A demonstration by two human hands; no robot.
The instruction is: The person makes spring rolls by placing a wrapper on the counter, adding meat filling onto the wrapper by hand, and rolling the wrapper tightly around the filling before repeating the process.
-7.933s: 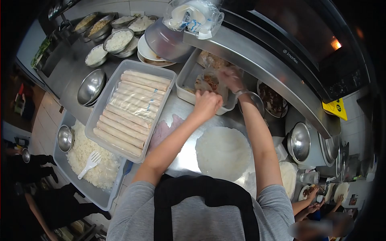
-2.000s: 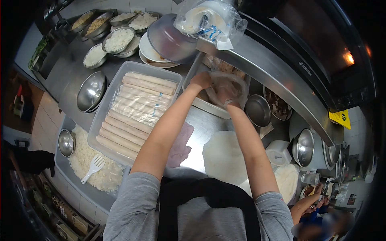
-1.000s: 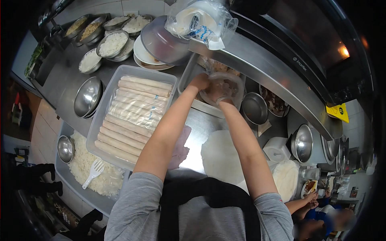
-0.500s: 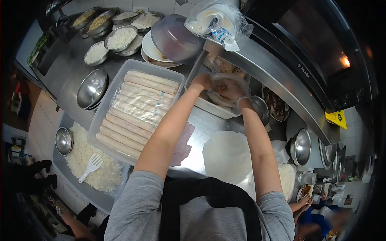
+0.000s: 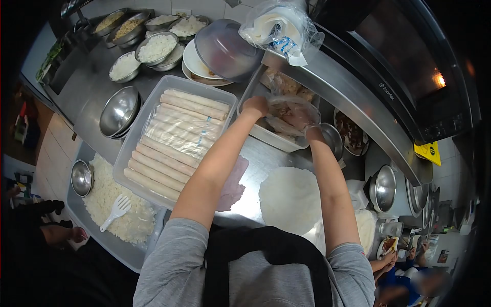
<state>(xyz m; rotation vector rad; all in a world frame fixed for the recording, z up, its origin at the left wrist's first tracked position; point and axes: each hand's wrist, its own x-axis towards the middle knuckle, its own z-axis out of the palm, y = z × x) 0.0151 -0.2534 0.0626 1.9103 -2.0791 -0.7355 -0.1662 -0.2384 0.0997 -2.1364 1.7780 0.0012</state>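
My left hand (image 5: 255, 106) is closed on the rim of a clear plastic bag (image 5: 279, 124) at the container's near-left side. Inside the bag's mouth is my right hand (image 5: 303, 118), seen through the plastic, its fingers not clearly visible. Brownish food shows in the bag, its kind unclear. The bag sits in a whitish rectangular container (image 5: 276, 139), beside more bagged food (image 5: 284, 82). On the steel counter below, a thin round pale wrapper (image 5: 289, 199) lies between my forearms. A flat pinkish slice (image 5: 232, 187) lies partly behind my left forearm.
Left of my arms stands a plastic tub (image 5: 120, 166) of long pale rolls. A grey tray (image 5: 135, 262) holds rice and a white paddle (image 5: 116, 212). Several rice bowls (image 5: 157, 48) stand behind. A steel shelf edge (image 5: 358, 92) overhangs on the right. Another person's hands (image 5: 389, 257) are at lower right.
My right hand has shifted slightly within the bag, and the bag's folds have changed. My left hand keeps its hold. At lower left, another person's arm and dark clothing have moved.
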